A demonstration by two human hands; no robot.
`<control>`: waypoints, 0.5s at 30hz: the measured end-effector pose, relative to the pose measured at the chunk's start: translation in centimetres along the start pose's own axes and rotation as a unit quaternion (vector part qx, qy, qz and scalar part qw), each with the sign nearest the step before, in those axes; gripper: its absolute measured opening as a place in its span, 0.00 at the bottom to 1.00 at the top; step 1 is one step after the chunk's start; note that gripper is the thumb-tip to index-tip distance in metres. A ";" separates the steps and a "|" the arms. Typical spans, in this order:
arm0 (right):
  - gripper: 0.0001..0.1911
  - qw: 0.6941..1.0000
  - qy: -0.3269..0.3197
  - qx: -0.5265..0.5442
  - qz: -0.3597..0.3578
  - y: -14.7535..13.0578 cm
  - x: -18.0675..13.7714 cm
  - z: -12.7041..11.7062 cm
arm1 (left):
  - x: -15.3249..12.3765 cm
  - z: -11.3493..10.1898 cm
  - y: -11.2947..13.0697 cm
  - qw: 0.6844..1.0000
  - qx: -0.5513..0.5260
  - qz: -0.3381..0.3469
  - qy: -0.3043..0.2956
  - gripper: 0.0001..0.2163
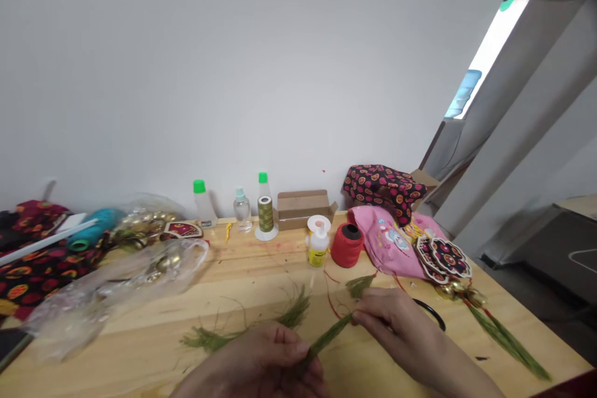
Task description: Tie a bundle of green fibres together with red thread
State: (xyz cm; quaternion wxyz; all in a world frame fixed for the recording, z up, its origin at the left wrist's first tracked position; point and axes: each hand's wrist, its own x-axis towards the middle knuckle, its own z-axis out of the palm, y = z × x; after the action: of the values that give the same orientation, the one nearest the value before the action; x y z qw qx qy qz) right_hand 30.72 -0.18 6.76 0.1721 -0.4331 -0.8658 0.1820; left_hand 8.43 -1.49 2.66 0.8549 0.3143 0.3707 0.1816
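My left hand [265, 360] and my right hand [396, 326] are low over a wooden table [252, 273], both closed on a thin bundle of green threads [329, 337] stretched between them. My left fingers pinch its lower end; my right fingertips pinch its upper end. More loose green threads [293, 314] lie on the table just beyond my left hand, and a small green tuft [359, 286] lies above my right hand. A red thread [332, 305] trails on the wood nearby.
A red thread spool [347, 244], a small glue bottle [318, 249], an olive spool [265, 214], clear bottles [204, 202] and a cardboard box [303, 208] stand at the back. Pink fabric [389, 242], patterned ornaments with green tassels [448, 258], plastic bags [116, 286] and dark patterned cloth [28, 267] lie around.
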 end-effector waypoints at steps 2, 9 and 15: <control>0.14 1.000 -0.003 -0.026 -0.007 -1.0 0.1 -0.5 | -0.9 -0.5 0.7 0.994 0.108 0.028 0.022 0.15; 0.10 0.988 -0.046 -0.125 -0.080 -5.6 2.0 -1.4 | -2.4 1.2 3.7 0.840 0.391 0.328 0.184 0.16; 0.12 0.992 -0.034 -0.106 -0.053 -6.6 4.0 0.4 | -1.6 2.9 2.3 0.868 0.320 0.374 0.056 0.12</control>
State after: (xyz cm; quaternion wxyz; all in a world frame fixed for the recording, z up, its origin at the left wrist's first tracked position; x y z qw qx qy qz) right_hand 23.72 -0.67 10.02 0.1051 -0.3960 -0.9073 0.0945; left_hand 9.38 -1.90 6.60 0.5528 0.6754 0.3105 0.3767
